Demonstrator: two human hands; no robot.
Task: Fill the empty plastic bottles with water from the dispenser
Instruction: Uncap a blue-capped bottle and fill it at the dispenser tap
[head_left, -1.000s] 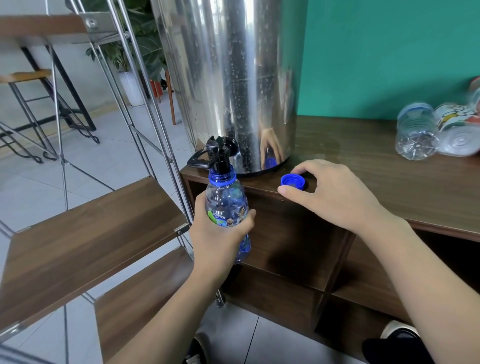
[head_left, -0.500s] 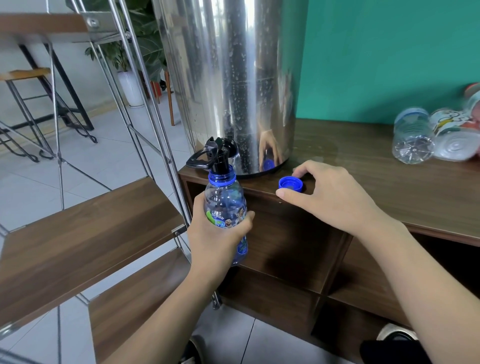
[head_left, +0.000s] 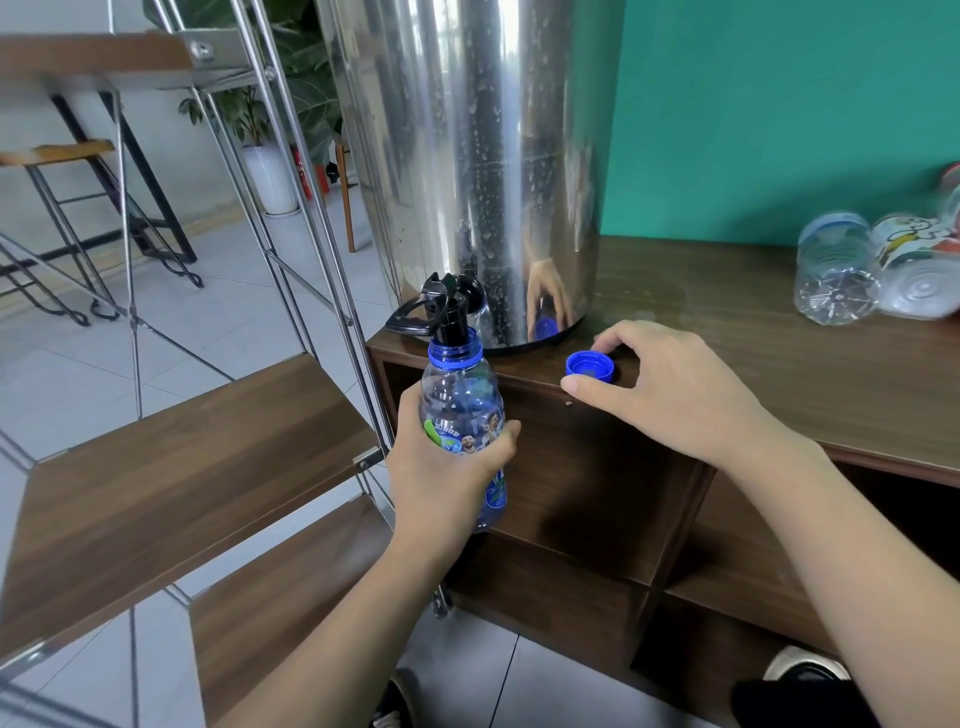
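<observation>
Head view, going left to right: at lower centre my left hand (head_left: 441, 467) has its fingers wrapped round the blue bottle (head_left: 462, 415), mouth still under the black tap (head_left: 447, 312) of the steel dispenser (head_left: 467, 156). The bottle looks clear, labelled and uncapped, and I cannot tell its water level. Just right, my right hand (head_left: 670, 384) has barely shifted; its fingers now hover loose around the blue cap (head_left: 589, 366) on the tabletop (head_left: 779, 364), gripping nothing, so filling seems to be ongoing.

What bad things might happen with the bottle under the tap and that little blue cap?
The left hand holds the clear blue plastic bottle off the cabinet's edge under the black tap; if it tilts, water may spill on the floor. The small blue cap lies near the wooden cabinet top's edge by the right hand, which might knock it off.
</observation>
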